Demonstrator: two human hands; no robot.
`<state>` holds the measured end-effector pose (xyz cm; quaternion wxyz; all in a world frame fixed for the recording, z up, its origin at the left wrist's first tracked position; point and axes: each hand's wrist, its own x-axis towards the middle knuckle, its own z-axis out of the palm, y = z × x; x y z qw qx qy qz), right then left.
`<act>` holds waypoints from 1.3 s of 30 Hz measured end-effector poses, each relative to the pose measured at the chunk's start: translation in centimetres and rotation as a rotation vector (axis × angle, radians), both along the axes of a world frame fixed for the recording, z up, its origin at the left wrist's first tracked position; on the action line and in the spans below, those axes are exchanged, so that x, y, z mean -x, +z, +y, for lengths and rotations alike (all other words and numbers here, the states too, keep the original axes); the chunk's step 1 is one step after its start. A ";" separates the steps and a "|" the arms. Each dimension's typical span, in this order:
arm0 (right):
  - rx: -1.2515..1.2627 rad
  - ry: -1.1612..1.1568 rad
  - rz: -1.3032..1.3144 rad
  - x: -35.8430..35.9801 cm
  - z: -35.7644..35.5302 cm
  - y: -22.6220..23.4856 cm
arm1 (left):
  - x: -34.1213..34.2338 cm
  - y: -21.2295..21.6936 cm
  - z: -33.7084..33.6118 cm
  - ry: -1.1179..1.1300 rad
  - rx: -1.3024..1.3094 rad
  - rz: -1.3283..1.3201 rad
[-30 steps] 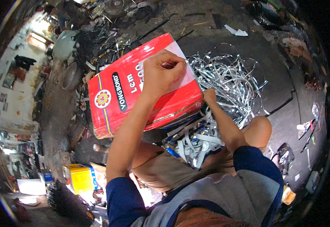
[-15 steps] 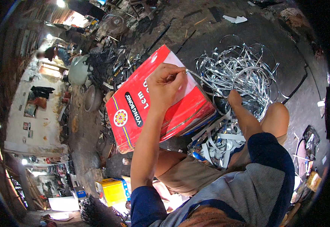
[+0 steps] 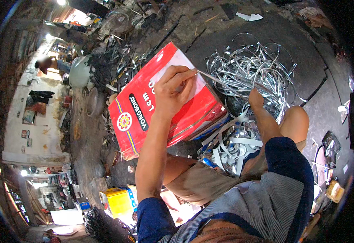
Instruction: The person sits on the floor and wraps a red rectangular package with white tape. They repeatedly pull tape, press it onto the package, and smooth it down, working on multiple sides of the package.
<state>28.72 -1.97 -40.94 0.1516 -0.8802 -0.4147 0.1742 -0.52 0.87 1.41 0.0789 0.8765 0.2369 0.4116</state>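
My left hand is raised over a red cardboard box, thumb and forefinger pinching the end of a thin silvery strip. The strip runs rightward from the fingertips toward a loose, tangled heap of shiny silver strips on the dark floor. At the near edge of that heap is my right hand, its fingers closed; what they grip is hidden among the strips. The box sits tilted to the left of the heap, with a pale patch on its top. Flat white strips lie in a pile nearer my lap, below the right hand.
A yellow box stands at the lower left, near my left elbow. Behind the red box are a tyre, a large pale rounded container and dark scraps. Another person is far off at the left. A black plastic bag lies at the right.
My right hand has moved a little right and away, deeper against the silver heap. The left hand keeps its pinch over the box. The whole view has shifted slightly.
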 end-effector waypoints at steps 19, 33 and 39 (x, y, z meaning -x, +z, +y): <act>-0.203 -0.595 0.860 -6.7 -2.7 -6.2 | -0.7 -0.9 -0.3 0.091 -0.042 0.311; 0.045 0.635 -0.185 6.9 -7.5 5.8 | 1.5 -1.5 -0.6 0.053 -0.022 0.231; 0.242 0.886 -0.148 10.3 -10.2 6.8 | 0.9 -0.4 -1.5 0.035 0.024 0.260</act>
